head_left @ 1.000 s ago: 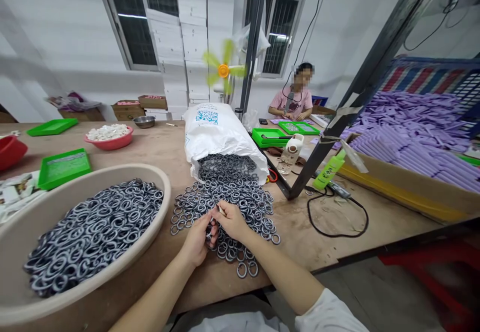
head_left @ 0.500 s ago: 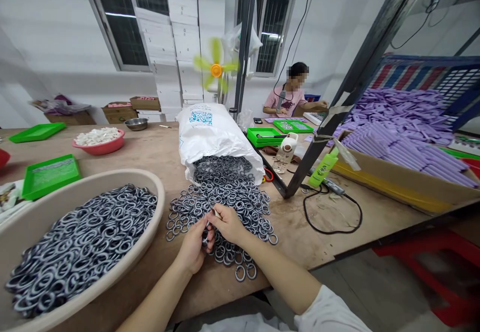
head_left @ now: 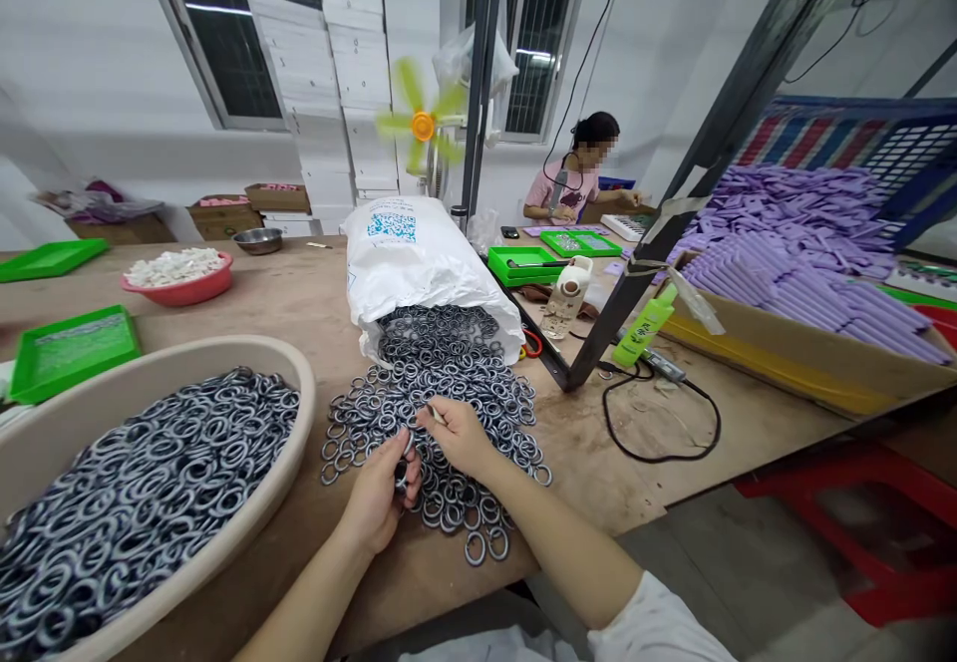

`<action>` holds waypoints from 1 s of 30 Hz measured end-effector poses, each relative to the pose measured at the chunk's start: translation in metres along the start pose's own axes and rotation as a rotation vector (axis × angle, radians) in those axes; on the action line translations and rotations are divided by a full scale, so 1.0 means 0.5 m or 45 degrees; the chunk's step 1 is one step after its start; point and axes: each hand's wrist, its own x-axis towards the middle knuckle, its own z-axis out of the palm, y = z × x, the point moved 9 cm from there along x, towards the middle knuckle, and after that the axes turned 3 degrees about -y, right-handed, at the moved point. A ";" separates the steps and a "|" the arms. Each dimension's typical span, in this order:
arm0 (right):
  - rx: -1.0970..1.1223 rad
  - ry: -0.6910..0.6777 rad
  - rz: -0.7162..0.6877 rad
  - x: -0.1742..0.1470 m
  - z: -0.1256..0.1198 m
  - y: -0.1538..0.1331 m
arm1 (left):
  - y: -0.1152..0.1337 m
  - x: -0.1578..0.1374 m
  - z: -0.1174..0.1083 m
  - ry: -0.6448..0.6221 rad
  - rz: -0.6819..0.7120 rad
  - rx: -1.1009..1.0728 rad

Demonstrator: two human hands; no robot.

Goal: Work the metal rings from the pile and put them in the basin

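My left hand point(head_left: 380, 496) is closed around grey rings point(head_left: 402, 484), with one ring pinched near the thumb tip. Just beside it, my right hand point(head_left: 458, 435) is closed with thumb and forefinger pinched on a small, thin, pale thing point(head_left: 436, 416) whose kind I cannot make out. Both hands hover over a pile of loose grey rings point(head_left: 478, 388) on the wooden table point(head_left: 590, 473). Behind the pile lies a white woven sack point(head_left: 426, 253), its mouth facing me and rings spilling out. A big beige basin point(head_left: 303, 413) full of the same rings stands at my left.
A dark metal post point(head_left: 598, 343) slants up at the right, with a green bottle point(head_left: 644, 328) and a black cable point(head_left: 716, 433) beyond. A carton point(head_left: 793, 368) holds purple pieces. A red bowl point(head_left: 179, 288) sits back left; a co-worker point(head_left: 557, 188) sits across the table.
My hands have drawn slightly apart, a gap now showing between the fingertips. The view has shifted a little to the right. The co-worker's head has bent lower.
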 end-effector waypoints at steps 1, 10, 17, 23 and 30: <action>-0.030 0.045 0.023 0.003 -0.015 0.005 | 0.002 0.000 -0.001 0.003 0.011 0.004; -0.834 0.134 0.478 0.006 -0.123 0.069 | 0.022 -0.002 -0.010 0.062 0.050 0.009; -0.983 -0.016 0.567 0.008 -0.115 0.091 | 0.034 -0.008 -0.013 0.096 0.076 -0.030; -1.067 -0.059 0.542 0.010 -0.104 0.092 | 0.147 -0.089 -0.005 0.109 0.238 0.023; -1.061 -0.026 0.472 0.009 -0.101 0.086 | 0.462 -0.342 -0.101 0.878 1.495 0.719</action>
